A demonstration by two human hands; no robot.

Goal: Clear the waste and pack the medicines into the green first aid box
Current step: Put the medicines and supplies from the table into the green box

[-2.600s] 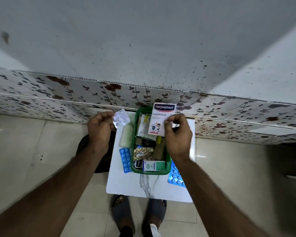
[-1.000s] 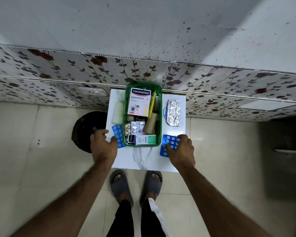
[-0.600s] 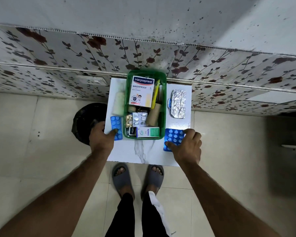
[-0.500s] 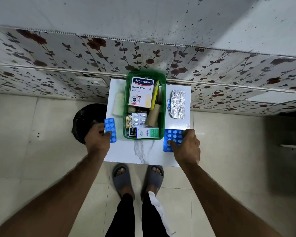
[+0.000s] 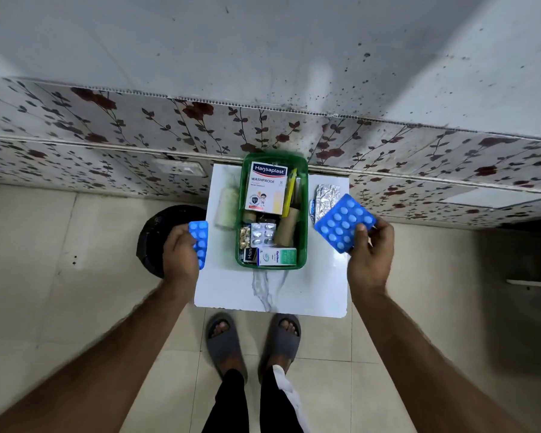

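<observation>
The green first aid box (image 5: 303,195) stands on a small white table (image 5: 272,292), holding a Hansaplast carton (image 5: 266,189), a silver pill strip (image 5: 263,234), a cardboard roll and a small white-green carton (image 5: 277,257). My left hand (image 5: 180,254) grips a narrow blue blister strip (image 5: 199,242) at the table's left edge. My right hand (image 5: 370,254) holds a wide blue blister pack (image 5: 344,223) lifted above the table's right side. A silver foil strip (image 5: 327,198) lies right of the box; a pale bandage roll (image 5: 227,206) lies left of it.
A black bin (image 5: 156,232) stands on the tiled floor left of the table, partly behind my left hand. A flower-patterned wall panel (image 5: 107,126) runs behind the table. My feet in grey slippers (image 5: 253,339) stand at the table's near edge.
Both hands have lifted their blue blister packs off the table. The right pack rose up and to the right; the left strip shifted to the table's left edge, towards the bin.
</observation>
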